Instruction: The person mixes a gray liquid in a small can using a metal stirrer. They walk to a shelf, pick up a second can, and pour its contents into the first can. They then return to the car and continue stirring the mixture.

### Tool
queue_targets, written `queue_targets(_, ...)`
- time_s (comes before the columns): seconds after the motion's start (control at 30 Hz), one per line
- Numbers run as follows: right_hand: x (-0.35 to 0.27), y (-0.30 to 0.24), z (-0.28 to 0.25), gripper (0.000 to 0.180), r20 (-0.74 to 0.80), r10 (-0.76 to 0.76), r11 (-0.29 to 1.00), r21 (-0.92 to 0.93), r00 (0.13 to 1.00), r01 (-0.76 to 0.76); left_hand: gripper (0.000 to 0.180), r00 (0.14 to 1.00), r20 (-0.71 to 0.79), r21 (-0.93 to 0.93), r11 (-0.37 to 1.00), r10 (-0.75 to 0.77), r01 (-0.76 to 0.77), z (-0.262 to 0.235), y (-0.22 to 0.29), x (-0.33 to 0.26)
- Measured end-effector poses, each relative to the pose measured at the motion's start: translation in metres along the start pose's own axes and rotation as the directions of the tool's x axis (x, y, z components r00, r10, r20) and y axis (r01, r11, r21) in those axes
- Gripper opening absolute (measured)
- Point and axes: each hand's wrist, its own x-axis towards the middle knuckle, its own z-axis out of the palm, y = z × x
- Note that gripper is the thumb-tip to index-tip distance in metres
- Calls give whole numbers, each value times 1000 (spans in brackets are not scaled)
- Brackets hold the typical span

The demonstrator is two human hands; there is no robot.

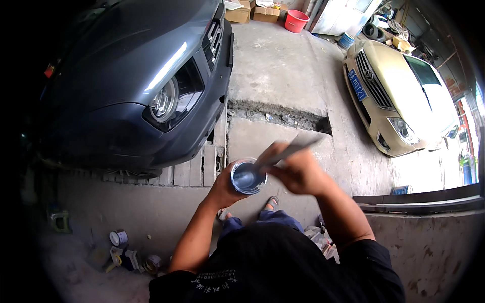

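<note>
My left hand is closed round the side of a small open can with a pale rim. Blue-grey paint shows inside it. Above the can's right side, my right hand grips a flat grey stirring stick. The stick slants from the upper right down into the can, its lower end in or over the paint. Its upper part is smeared by motion, and some of my right fingers are hidden behind it.
A dark grey car stands close on the left, a gold car on the right. A broken trench crosses the concrete floor. Farther off are a red bucket and cardboard boxes. Cans and tools lie at the lower left.
</note>
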Motion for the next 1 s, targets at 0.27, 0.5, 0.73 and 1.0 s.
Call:
queue_targets(0.27, -9, 7, -25, 11, -199, 143, 990, 15, 970, -142, 72, 1000, 13, -35, 999, -15, 15, 10, -10, -4)
queue_targets(0.5, -37, 10, -42, 7, -142, 319, 944, 135, 937, -301, 74, 993, 90, -50, 996, -70, 74, 6, -10, -10)
queue_targets(0.73, -19, -11, -20, 8, 112, -67, 996, 70, 992, 59, 78, 997, 81, -88, 996, -15, 22, 5, -18, -8)
queue_targets(1.0, -3, -14, -2, 16, 118, -117, 993, 6, 986, 117, 80, 999, 19, -27, 999, 36, -35, 9, -25, -1)
